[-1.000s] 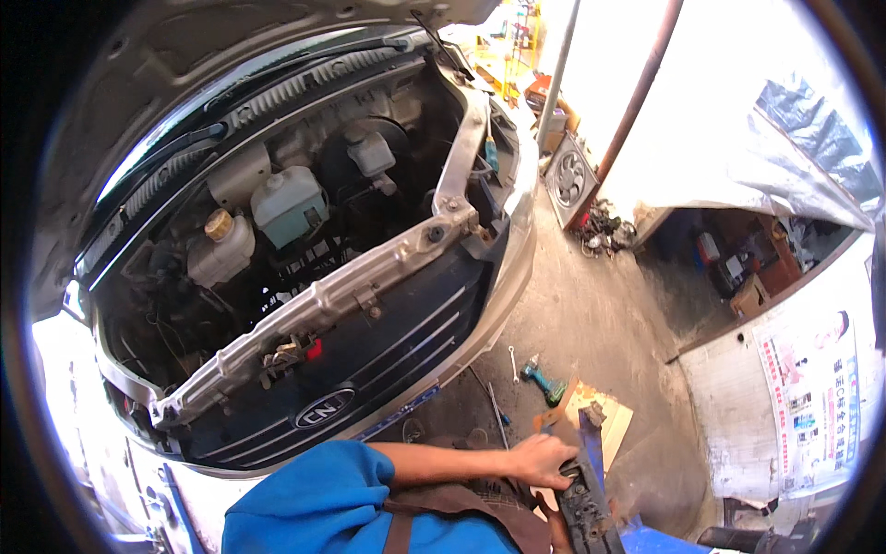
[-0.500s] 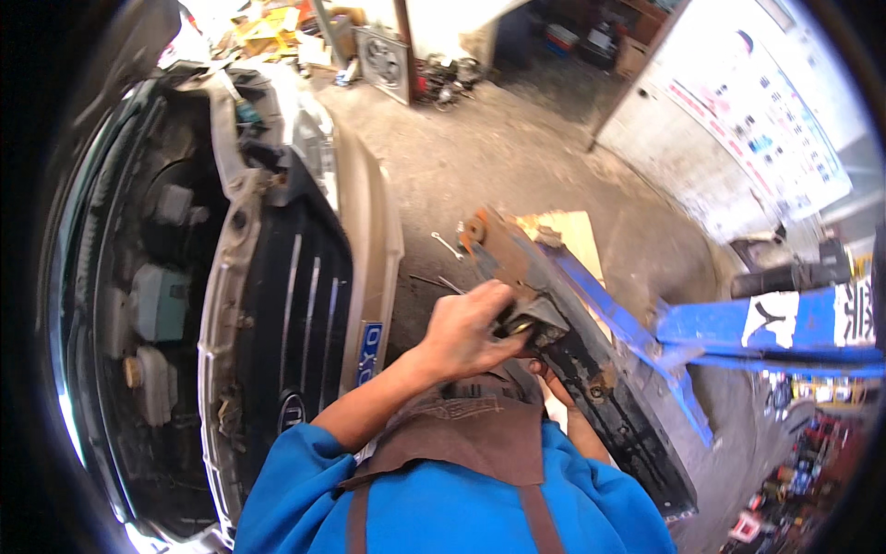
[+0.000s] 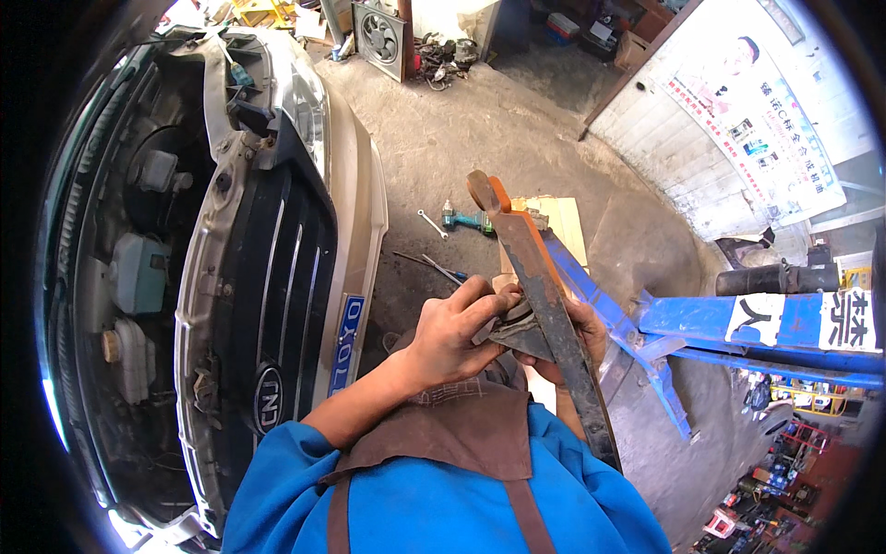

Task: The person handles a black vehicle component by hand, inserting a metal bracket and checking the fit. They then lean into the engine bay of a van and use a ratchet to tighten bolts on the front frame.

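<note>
My left hand (image 3: 452,332) grips a small grey metal part (image 3: 517,334) pressed against a long rusty metal bar (image 3: 544,305) with an orange tip. My right hand (image 3: 580,340) is mostly hidden behind that bar and holds it from the far side. The bar runs from near my chest up and away, slightly tilted. I wear a blue shirt and a brown apron (image 3: 452,434). Both hands meet at the middle of the bar.
A silver car (image 3: 305,240) with its hood open stands at my left. A blue lift arm (image 3: 738,319) crosses at the right. On the concrete floor lie a green power tool (image 3: 461,220), a wrench (image 3: 430,223), cardboard (image 3: 558,222) and a fan (image 3: 378,35).
The view has swung right and down from the engine bay. Both hands lifted the rusty bar off the floor and now hold it close to my chest.
</note>
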Demonstrator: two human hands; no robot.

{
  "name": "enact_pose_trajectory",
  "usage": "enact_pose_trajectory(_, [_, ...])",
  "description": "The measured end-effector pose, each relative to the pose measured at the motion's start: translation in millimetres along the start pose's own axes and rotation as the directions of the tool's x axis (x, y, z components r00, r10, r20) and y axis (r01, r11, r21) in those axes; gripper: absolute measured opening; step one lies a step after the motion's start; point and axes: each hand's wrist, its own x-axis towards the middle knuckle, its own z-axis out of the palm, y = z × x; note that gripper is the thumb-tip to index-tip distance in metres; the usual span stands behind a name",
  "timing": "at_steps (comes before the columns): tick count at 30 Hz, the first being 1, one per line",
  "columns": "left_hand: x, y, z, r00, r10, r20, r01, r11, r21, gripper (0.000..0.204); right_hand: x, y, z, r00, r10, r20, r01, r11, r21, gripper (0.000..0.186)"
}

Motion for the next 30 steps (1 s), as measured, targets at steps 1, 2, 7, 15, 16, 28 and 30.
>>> enact_pose_trajectory(1, [-1.7, -0.3, 1.1, 1.000, -0.023, 0.001, 0.023, 0.999, 0.022, 0.058, -0.8, -0.3, -5.4, 0.999, -0.010, -0.043, 0.010, 1.000, 0.000, 0.059])
enact_pose_trajectory(2, [-2.0, -0.5, 1.1, 1.000, -0.030, 0.006, 0.030, 0.999, 0.027, 0.059, -2.1, -0.1, -9.1, 0.998, -0.019, -0.063, 0.021, 0.999, 0.027, 0.057])
enact_pose_trajectory(7, [-7.5, -1.7, 0.3, 0.997, -0.081, 0.008, 0.082, 0.997, -0.007, 0.064, 4.8, 11.9, 8.0, 0.995, -0.063, -0.078, 0.076, 0.981, 0.180, 0.049])
enact_pose_trajectory(15, [0.6, 5.2, -27.8, 0.916, -0.342, 0.211, 0.402, 0.794, -0.456, 0.068, 7.1, 18.6, -1.6, 0.977, -0.058, -0.203, 0.082, 0.991, 0.109, 0.047])
enact_pose_trajectory(16, [-0.8, 3.3, -35.3, 0.870, -0.404, 0.284, 0.492, 0.660, -0.568, 0.071, 9.8, 17.1, 2.8, 0.982, -0.033, -0.184, 0.056, 0.991, 0.120, 0.047])
enact_pose_trajectory(28, [18.5, -19.6, 12.7, 0.755, -0.654, 0.045, -0.047, -0.123, -0.991, 0.032, 17.4, 22.0, 2.7, 0.986, -0.032, -0.166, 0.066, 0.976, 0.207, 0.044])
enact_pose_trajectory(30, [20.1, -20.5, 13.3, 0.772, -0.634, 0.033, -0.054, -0.118, -0.992, 0.031, 18.9, 19.8, 5.3, 0.989, -0.020, -0.149, 0.050, 0.979, 0.198, 0.044])
